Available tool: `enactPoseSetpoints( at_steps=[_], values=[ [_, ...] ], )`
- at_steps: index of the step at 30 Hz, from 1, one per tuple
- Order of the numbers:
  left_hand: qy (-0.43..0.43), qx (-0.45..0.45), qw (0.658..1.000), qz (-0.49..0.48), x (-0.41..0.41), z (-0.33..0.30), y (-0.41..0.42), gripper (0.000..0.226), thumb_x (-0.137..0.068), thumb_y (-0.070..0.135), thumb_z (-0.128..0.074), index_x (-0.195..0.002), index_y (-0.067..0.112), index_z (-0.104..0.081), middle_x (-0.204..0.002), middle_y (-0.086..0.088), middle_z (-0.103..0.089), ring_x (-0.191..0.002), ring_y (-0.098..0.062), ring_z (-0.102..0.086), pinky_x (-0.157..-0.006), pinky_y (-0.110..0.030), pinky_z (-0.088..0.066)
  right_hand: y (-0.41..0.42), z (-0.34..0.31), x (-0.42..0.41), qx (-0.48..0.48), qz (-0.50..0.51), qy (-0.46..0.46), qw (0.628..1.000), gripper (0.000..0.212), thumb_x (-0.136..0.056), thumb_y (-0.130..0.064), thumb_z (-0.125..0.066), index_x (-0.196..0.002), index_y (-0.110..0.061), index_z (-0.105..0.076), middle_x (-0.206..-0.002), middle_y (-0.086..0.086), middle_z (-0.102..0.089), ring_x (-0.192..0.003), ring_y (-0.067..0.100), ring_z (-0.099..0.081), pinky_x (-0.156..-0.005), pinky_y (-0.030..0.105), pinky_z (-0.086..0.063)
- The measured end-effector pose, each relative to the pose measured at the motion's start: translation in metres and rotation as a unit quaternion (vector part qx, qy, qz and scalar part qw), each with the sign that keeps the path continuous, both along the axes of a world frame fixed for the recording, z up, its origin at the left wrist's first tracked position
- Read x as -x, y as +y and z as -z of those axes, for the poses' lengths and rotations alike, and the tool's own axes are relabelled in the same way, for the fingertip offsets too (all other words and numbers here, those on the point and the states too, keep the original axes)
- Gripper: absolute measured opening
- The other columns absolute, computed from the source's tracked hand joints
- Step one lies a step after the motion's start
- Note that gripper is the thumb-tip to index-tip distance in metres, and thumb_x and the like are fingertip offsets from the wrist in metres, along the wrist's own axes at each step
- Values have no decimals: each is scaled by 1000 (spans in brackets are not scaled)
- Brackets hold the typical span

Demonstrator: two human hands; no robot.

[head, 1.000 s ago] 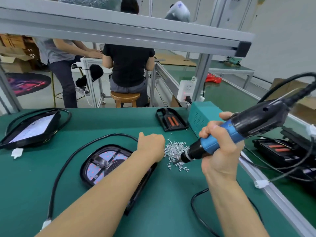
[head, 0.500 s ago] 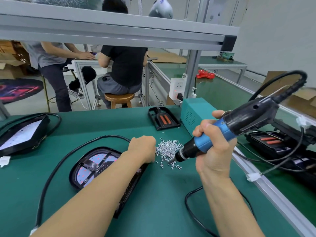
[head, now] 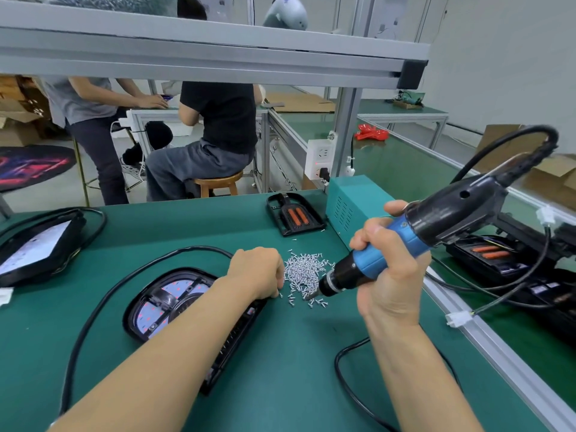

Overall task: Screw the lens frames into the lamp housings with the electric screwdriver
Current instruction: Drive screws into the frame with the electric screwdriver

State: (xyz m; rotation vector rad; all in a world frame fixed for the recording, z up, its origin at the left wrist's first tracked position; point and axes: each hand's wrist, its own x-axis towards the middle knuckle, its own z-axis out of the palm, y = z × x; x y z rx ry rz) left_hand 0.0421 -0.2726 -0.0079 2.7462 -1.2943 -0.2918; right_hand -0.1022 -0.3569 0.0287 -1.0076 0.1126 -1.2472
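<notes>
On the green table (head: 280, 385), the right hand (head: 389, 275) wraps its fingers round the electric screwdriver (head: 405, 244), bit dipped into the loose screws (head: 304, 272). The left hand (head: 255, 272) curls at the pile's edge; whether it pinches one I cannot tell. The lamp housing (head: 168, 304) lies beneath that forearm. Screws are tiny, slippery; pinch singly.

Teal power box (head: 349, 201) beside post; two seated workers behind.

The surface (head: 280, 385) was dark green. The electric screwdriver (head: 405, 244) had a bright blue grip and black ends. The screws (head: 304, 271) were silver. The lamp housing (head: 174, 304) was black, its pale panel dotted red. The power box (head: 352, 198) was teal.
</notes>
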Motion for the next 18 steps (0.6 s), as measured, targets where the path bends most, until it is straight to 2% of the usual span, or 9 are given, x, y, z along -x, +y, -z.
enactPoseSetpoints(
  at_steps=[3,6,8,11,13,15,18],
  values=[
    [-3,4,1000,0,2,2,-1,14,-76,7,-68,-80,20,-73,-88,3,-73,-81,-18,-62,-70,-26,-39,0,1,2,-1,7,-1,1000,27,-70,1,-56,-89,-18,-55,-56,-3,-52,-50,17,-50,-56,25,-45],
    [-11,2,1000,-3,2,6,-1,18,-78,4,-59,-84,15,-73,-91,-2,-73,-83,-24,-63,-70,-28,-46,1,0,3,-5,3,-6,1000,27,-70,1,-55,-90,-17,-54,-56,-3,-52,-50,16,-49,-56,25,-45],
    [-6,6,1000,-9,1,8,-2,16,-80,5,-60,-88,16,-70,-95,-2,-71,-88,-25,-63,-73,-29,-48,1,0,3,-7,-1,-5,1000,27,-70,1,-55,-90,-17,-54,-56,-3,-51,-50,16,-49,-56,26,-44],
    [-33,-4,999,-26,1,8,-2,17,-79,15,-71,-90,25,-62,-99,4,-68,-98,-21,-59,-80,-31,-32,0,0,4,-1,-2,-7,1000,28,-70,2,-54,-91,-17,-53,-56,-4,-51,-51,16,-49,-57,26,-44],
    [-62,-19,997,-40,0,8,-1,14,-77,23,-75,-85,23,-64,-95,3,-70,-97,-21,-60,-86,-35,-29,-1,1,5,2,-2,-9,1000,28,-71,3,-54,-91,-17,-54,-56,-4,-52,-51,16,-49,-57,27,-44],
    [-58,-20,997,-51,2,8,0,7,-77,16,-71,-81,20,-67,-92,0,-72,-94,-23,-62,-94,-38,-30,-1,1,6,0,-4,-11,1000,28,-71,2,-54,-91,-17,-54,-56,-4,-52,-51,16,-49,-57,26,-44],
    [-60,-30,997,-49,4,7,0,18,-77,3,-58,-74,22,-58,-89,-2,-72,-86,-25,-62,-93,-37,-29,-2,1,6,-1,-6,-10,1000,28,-69,1,-55,-91,-16,-54,-56,-4,-52,-52,16,-49,-57,25,-44]
  ],
)
